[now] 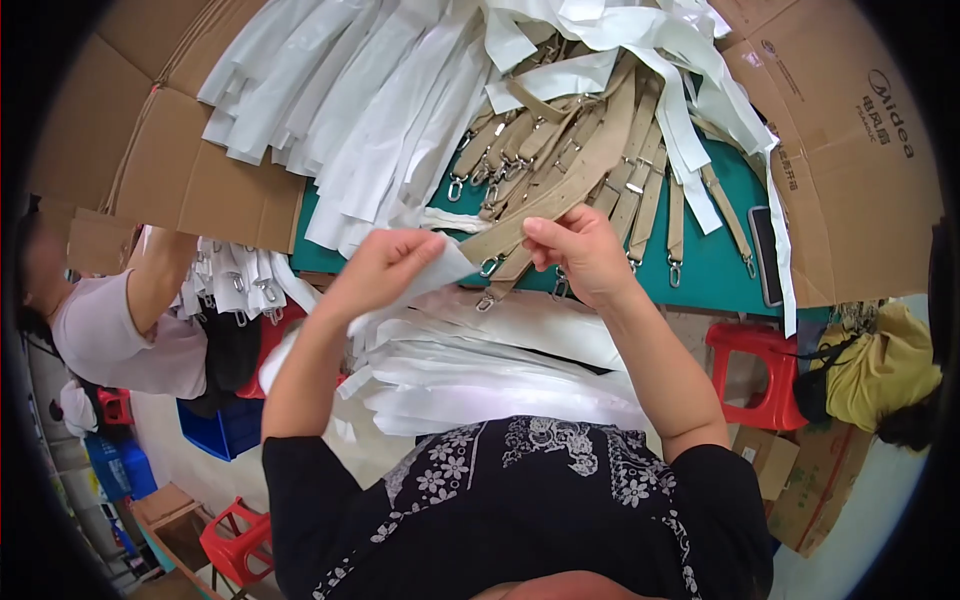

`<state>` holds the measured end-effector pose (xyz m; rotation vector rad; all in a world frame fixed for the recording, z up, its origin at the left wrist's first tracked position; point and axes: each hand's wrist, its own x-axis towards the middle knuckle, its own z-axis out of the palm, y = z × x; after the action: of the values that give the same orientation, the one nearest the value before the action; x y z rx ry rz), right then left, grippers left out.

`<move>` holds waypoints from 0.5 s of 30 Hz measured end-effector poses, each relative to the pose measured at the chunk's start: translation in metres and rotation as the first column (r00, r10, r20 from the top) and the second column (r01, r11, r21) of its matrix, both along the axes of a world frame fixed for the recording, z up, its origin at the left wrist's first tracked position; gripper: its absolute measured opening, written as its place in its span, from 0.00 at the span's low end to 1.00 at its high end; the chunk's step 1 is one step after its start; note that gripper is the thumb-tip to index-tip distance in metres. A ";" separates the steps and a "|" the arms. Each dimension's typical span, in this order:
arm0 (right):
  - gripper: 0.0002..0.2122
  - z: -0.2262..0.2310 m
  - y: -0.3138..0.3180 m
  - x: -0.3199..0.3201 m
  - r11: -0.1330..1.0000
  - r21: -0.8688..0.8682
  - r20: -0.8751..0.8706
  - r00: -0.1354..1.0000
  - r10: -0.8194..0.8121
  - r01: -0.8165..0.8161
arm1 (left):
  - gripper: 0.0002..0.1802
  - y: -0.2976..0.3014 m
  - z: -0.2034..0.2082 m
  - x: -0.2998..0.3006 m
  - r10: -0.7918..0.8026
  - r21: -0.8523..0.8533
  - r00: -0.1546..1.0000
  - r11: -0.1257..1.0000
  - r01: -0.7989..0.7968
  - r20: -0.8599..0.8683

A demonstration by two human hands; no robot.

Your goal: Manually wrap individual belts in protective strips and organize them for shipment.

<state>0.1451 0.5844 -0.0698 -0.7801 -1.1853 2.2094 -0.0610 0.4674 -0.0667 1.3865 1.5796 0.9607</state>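
Left hand point(385, 262): fingers pinched on the open end of a thin white plastic sleeve bag point(425, 280), which trails down and left from the fingertips. Right hand point(580, 255): fingers clenched around a tan webbing strap point(565, 185), gripping it near its lower end; metal swivel clip point(489, 266) hangs just left of and below the right fingertips, close to the bag mouth. The strap runs up and right away from the fingers, across the heap.

Just below both hands: stack of flat white bags point(500, 370), lying toward the person's body. Above the fingers: pile of tan straps with clips point(560, 140) on a green table point(715, 270), partly covered by more white bags point(370, 100). Cardboard sheets point(850, 150) flank the pile on both sides. Dark phone point(767, 255) lies well right of the right hand. Another person point(120, 320) sits far left of the left hand. Red stool point(760, 375) sits lower right.
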 end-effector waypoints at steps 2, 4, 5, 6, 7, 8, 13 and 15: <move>0.05 -0.002 -0.004 0.003 0.983 0.185 0.083 0.996 -0.009 -0.006 | 0.14 0.000 -0.008 0.008 -0.052 0.001 0.998 0.999 0.052 0.034; 0.06 -0.002 -0.012 0.006 0.973 0.228 0.135 0.989 -0.053 0.021 | 0.14 0.001 -0.021 0.019 -0.043 0.038 0.994 0.998 0.039 0.100; 0.06 -0.005 -0.016 0.004 0.969 0.239 0.146 0.984 -0.098 0.061 | 0.14 0.004 -0.025 0.024 -0.028 0.080 0.988 0.997 0.015 0.152; 0.06 -0.008 -0.019 0.005 0.963 0.250 0.155 0.978 -0.142 0.100 | 0.14 0.007 -0.025 0.029 -0.032 0.084 0.987 0.996 0.020 0.154; 0.06 -0.013 -0.021 0.007 0.960 0.264 0.220 0.964 -0.152 0.091 | 0.13 0.009 -0.025 0.035 -0.019 0.122 0.990 0.993 0.001 0.142; 0.06 -0.015 -0.024 0.007 0.960 0.264 0.221 0.963 -0.156 0.095 | 0.13 0.009 -0.025 0.037 -0.005 0.157 0.992 0.987 -0.015 0.130; 0.03 -0.035 -0.035 0.007 0.866 0.394 0.097 0.923 -0.372 0.308 | 0.12 0.003 -0.031 0.041 0.150 0.180 0.967 0.977 -0.113 -0.205; 0.03 -0.033 -0.045 0.000 0.853 0.454 0.088 0.940 -0.331 0.258 | 0.12 -0.002 -0.032 0.050 0.201 0.265 0.952 0.955 -0.137 -0.233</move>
<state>0.1448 0.5389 -0.1031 -0.8907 -1.4620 1.5698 -0.0111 0.4653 -0.0987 1.6190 1.8465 1.1479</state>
